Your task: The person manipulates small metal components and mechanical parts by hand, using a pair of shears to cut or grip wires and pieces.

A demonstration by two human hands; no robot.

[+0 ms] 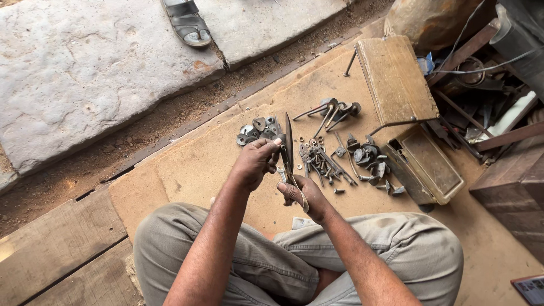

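Shears [289, 148], dark-bladed and pointing away from the seated person, stand upright between both hands above a tan board [187, 164] laid on the ground. The right hand [302, 194] is closed around the looped handle at the bottom, while the left hand [256, 161] pinches the metal just beside the blade's base, fingers curled. Scattered on the board beyond the hands lie flat grey plates [256, 129] to the left, and bolts, washers and small fittings [328, 161] in a loose spread toward the right edge. Three long-stemmed pieces [334, 110] rest farther out. At the board's right edge an open wooden box [425, 164] sits with its lid [395, 79] swung up; the tray inside looks mostly bare, its contents too dim to tell. Scrap metal and wire [481, 96] are heaped behind the box. A sandal [186, 21] rests on stone slabs [85, 68] past the far edge. The person sits cross-legged in grey trousers [396, 249].
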